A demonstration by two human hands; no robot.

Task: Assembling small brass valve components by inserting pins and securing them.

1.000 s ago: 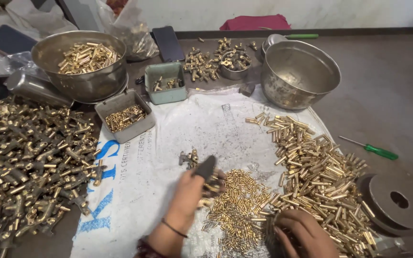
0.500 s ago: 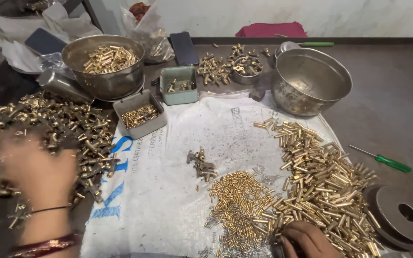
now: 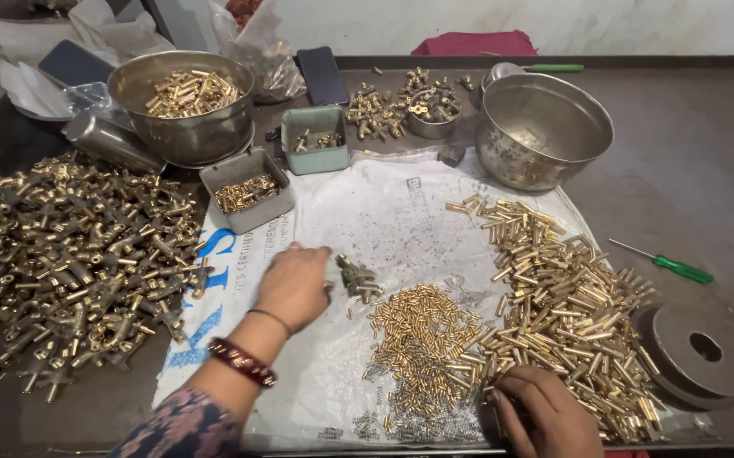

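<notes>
Although most of the dark table [image 3: 706, 178] is taken up by brass stock, the work is centred on a white printed sack [image 3: 384, 220] spread flat, seemingly so that small parts are kept from rolling away. Largest of the heaps is the pile of T-shaped brass fittings [image 3: 61, 254] at the far left, off the sack. A wide spread of brass tubes [image 3: 562, 297] is laid along the sack's right side, and a smaller heap of short brass pins [image 3: 422, 326] lies just beside it, touching at the edge. Two steel bowls are set at the back: the left bowl [image 3: 182, 106] is filled with brass pieces, the right bowl [image 3: 541, 127] looks nearly bare. Two small trays, a grey tray [image 3: 248, 191] and a green tray [image 3: 316, 140], are placed between them, each holding sorted bits. A heavy metal disc [image 3: 694, 352] and a green screwdriver [image 3: 668, 265] are left at the right, apart from the heaps.

The left hand [image 3: 295, 284] is laid palm-down on the sack, fingers loosely curled; whether anything is gripped beneath cannot be told. A small assembled cluster [image 3: 357, 278] lies just beside its fingertips. The right hand [image 3: 545, 416] is curled at the lower edge of the tubes; its hold is hidden
</notes>
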